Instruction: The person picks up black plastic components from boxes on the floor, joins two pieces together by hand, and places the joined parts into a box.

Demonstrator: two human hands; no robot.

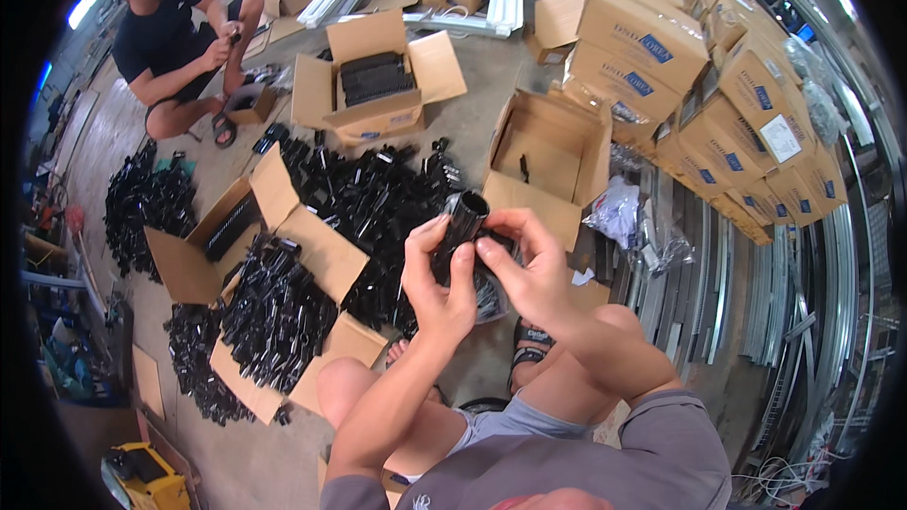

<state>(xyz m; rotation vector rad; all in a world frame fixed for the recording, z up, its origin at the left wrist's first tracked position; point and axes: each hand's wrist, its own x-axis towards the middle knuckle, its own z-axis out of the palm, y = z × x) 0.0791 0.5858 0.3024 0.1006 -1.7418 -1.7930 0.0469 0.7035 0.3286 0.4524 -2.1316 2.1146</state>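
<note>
Both my hands hold one black tubular plastic part (462,221) up in front of me, its open round end facing the camera. My left hand (436,281) wraps the part's lower body from the left. My right hand (525,260) grips it from the right, fingers curled over the top. Below and behind the part lies a wide heap of similar black plastic parts (373,198) on the concrete floor. My bare knees and sandalled feet show under my hands.
An open empty carton (548,165) stands to the right, another carton of stacked black parts (376,80) beyond the heap. Flattened cardboard (312,246) lies left. Stacked sealed cartons (699,85) and metal rails (718,293) fill the right. A squatting person (175,42) works at far left.
</note>
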